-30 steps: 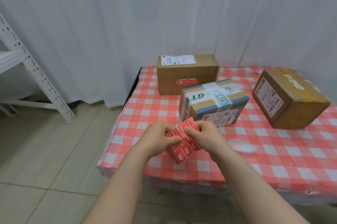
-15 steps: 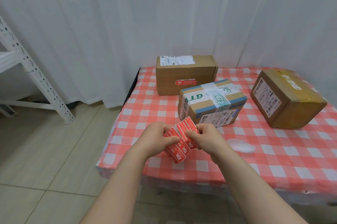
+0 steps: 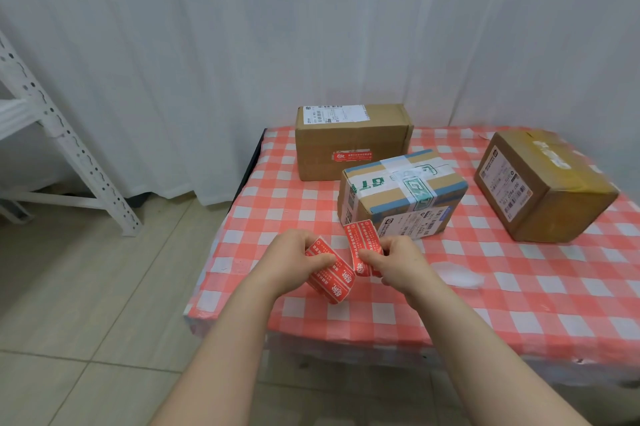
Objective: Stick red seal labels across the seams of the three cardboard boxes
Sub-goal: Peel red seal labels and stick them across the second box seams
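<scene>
Three cardboard boxes stand on the red-checked table [image 3: 450, 314]. The far box [image 3: 349, 145] carries a red seal label [image 3: 351, 155] on its front face. The middle box [image 3: 401, 193] is wrapped in blue and green tape. The right box [image 3: 543, 186] lies at an angle. Above the table's near left part, my left hand [image 3: 294, 263] grips a sheet of red labels [image 3: 334, 278]. My right hand [image 3: 398, 263] pinches a separate piece of red labels [image 3: 362, 245], held apart from the left sheet.
A crumpled clear scrap [image 3: 457, 275] lies on the cloth to the right of my right hand. A white metal rack [image 3: 69, 148] stands on the tiled floor at left. White curtains hang behind the table.
The red label sheet was one piece between both hands; now it is split, the right hand holding a piece pulled away to the right of the left hand's sheet.
</scene>
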